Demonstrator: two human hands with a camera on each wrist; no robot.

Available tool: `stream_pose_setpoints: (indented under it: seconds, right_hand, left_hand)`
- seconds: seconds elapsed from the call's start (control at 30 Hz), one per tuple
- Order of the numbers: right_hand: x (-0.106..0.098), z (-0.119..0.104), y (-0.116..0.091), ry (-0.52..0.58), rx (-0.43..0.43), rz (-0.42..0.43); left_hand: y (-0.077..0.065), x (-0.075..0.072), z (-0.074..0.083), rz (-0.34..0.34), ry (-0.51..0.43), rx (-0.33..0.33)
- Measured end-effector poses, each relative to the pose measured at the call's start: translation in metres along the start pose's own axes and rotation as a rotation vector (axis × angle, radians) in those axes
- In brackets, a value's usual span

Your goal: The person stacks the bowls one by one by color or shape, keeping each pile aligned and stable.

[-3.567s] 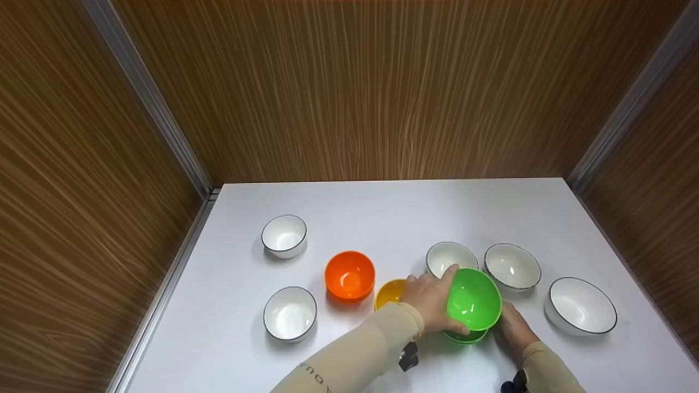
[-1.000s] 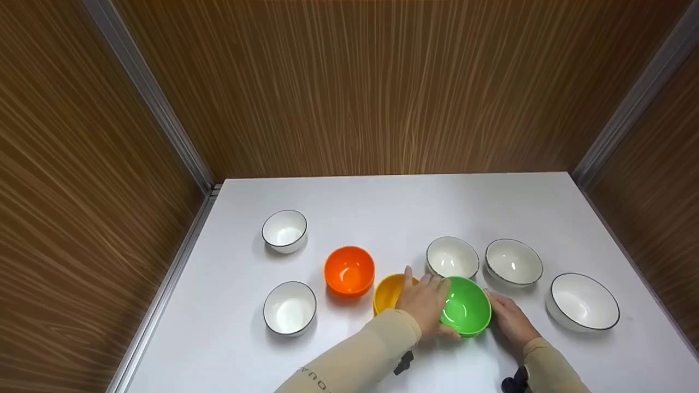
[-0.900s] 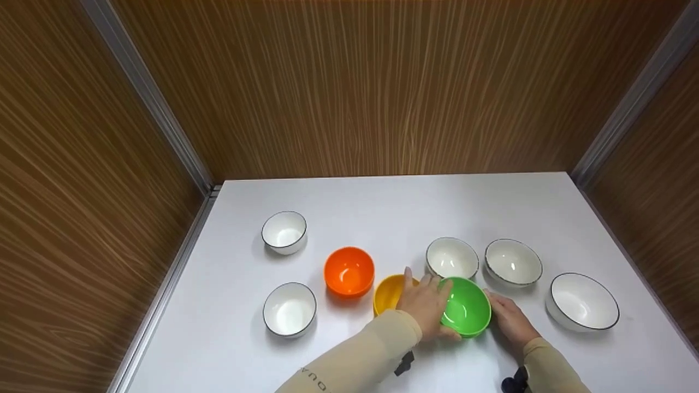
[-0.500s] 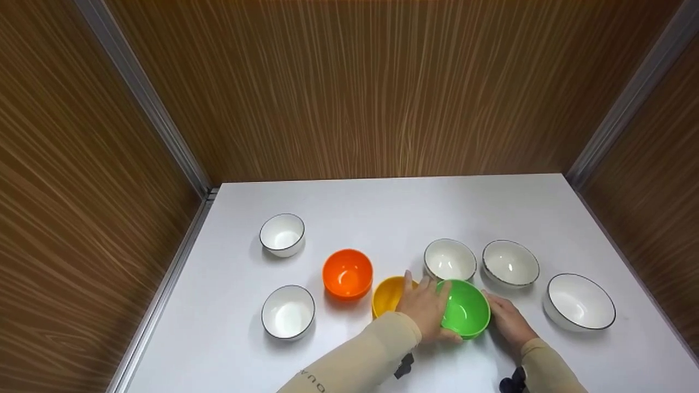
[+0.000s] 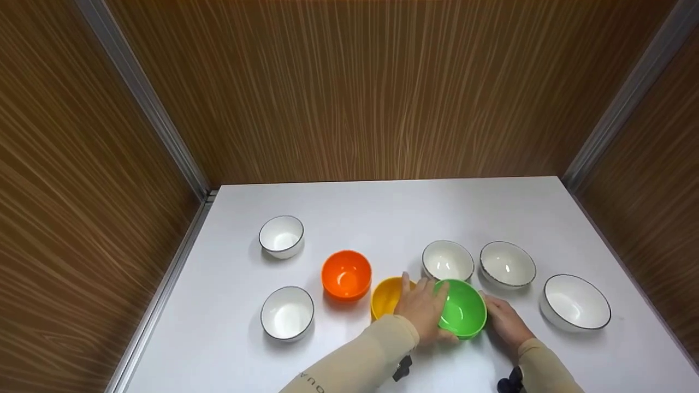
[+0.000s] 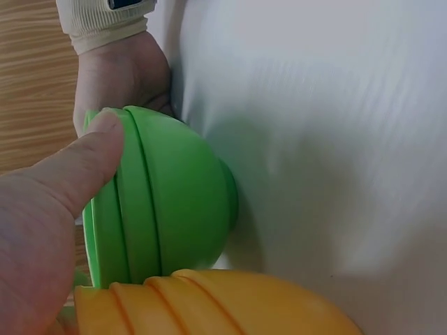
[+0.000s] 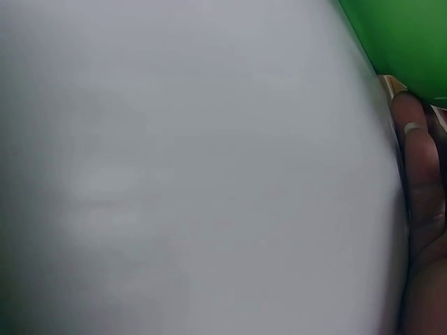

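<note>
A nested stack of green bowls stands near the front right of the white table, its stacked rims showing from the side in the left wrist view. My left hand holds the stack's left side, with its thumb pressed on the outer rim. Against the right side of the stack lies my right hand, its fingers extended; in the right wrist view a finger reaches to just below the green wall. A stack of yellow bowls sits left of the green ones, partly hidden behind my left hand.
An orange bowl is left of the yellow stack. White dark-rimmed bowls stand around: one at far left, one at near left, and several on the right, including the largest-looking bowl. Wood-grain panels enclose the table's back and sides.
Earlier, my left hand held a green bowl tilted above another; it then came down, nested in the green stack. Over the last second both hands have stayed there, with only a slight shift of the view.
</note>
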State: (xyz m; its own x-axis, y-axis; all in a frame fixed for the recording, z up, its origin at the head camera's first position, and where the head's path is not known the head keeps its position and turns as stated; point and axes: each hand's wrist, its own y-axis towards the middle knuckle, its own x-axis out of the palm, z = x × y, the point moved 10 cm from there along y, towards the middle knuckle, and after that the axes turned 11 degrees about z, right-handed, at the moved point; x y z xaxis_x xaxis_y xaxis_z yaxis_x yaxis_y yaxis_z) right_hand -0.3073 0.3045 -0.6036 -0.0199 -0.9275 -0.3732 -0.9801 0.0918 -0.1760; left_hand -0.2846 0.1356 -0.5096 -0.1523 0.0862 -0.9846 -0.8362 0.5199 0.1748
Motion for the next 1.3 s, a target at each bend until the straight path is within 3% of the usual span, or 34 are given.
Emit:
stream_pose_setpoints:
  seconds: [0.13,0.4,0.57,0.67,0.87,1.07,1.17,1.3]
  right_hand:
    - [0.002,0.002,-0.001,0.003,0.035,0.006]
    - [0.003,-0.003,0.001,0.008,0.017,0.022]
    - [0.003,-0.001,0.002,0.034,0.048,0.013]
    - [0.002,-0.003,0.002,0.036,0.038,0.023]
    - [0.002,-0.008,0.002,0.034,0.000,0.011]
    - [-0.006,-0.005,-0.005,0.075,0.044,0.005]
    - [-0.014,-0.006,-0.012,0.127,0.037,0.010]
    - [-0.035,-0.018,-0.024,0.118,-0.039,0.053]
  left_hand:
    - [-0.001,0.002,-0.002,-0.010,-0.009,-0.001]
    - [-0.004,-0.003,-0.005,0.001,-0.037,-0.013]
    - [-0.010,-0.020,-0.012,0.061,-0.120,-0.012]
    - [-0.020,-0.036,-0.024,0.107,-0.207,-0.031]
    - [-0.053,-0.070,-0.074,0.221,-0.396,-0.145]
    - [-0.099,-0.100,-0.146,0.474,-0.533,-0.342]
    - [-0.129,-0.098,-0.185,0.575,-0.560,-0.478]
    - [-0.172,-0.081,-0.233,0.660,-0.555,-0.652]
